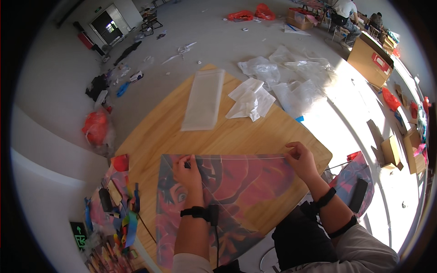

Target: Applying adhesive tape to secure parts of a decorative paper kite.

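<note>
A large red and dark printed kite sheet [241, 186] lies flat on a round wooden table [164, 132], with a cartoon face at its left side. A thin white rod [241, 158] runs along the sheet's far edge. My left hand [187, 170] pinches the rod's left end near the sheet's corner. My right hand [301, 159] pinches the rod's right end at the other corner. Both wrists wear black straps.
A long clear plastic bag [204, 99] and folded white sheets [250, 101] lie on the table's far half. Crumpled plastic wrap [291, 79] covers the floor beyond. Colourful kite tails [125, 223] lie at my left, cardboard boxes [371, 57] at the right, and people sit far back.
</note>
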The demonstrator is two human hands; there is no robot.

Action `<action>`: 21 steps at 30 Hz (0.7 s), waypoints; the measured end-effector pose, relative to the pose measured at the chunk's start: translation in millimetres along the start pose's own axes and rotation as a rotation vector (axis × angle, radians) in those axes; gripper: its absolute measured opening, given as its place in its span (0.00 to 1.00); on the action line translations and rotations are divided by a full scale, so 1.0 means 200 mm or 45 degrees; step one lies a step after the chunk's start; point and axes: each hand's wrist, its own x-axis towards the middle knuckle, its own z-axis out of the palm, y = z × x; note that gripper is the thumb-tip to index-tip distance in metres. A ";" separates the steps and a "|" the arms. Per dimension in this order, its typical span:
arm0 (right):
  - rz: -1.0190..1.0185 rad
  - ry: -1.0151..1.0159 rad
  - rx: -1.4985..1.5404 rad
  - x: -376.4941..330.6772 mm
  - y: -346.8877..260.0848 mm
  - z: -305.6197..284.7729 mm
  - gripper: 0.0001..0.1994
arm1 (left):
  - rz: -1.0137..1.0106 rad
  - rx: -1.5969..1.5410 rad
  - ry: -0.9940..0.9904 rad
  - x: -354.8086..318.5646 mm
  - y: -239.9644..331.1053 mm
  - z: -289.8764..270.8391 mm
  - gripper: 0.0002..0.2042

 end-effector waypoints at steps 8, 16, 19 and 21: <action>-0.026 -0.043 0.000 -0.01 0.00 0.01 0.12 | -0.108 -0.011 -0.077 0.00 -0.02 0.01 0.12; 0.011 -0.010 0.001 -0.02 -0.01 0.02 0.12 | -0.099 0.109 -0.097 0.00 0.00 0.01 0.12; 0.015 0.003 -0.006 -0.01 0.00 0.02 0.13 | -0.105 0.160 -0.098 0.00 0.02 0.01 0.11; 0.011 0.003 -0.012 -0.01 0.00 0.02 0.13 | -0.106 0.183 -0.100 0.00 0.03 0.00 0.11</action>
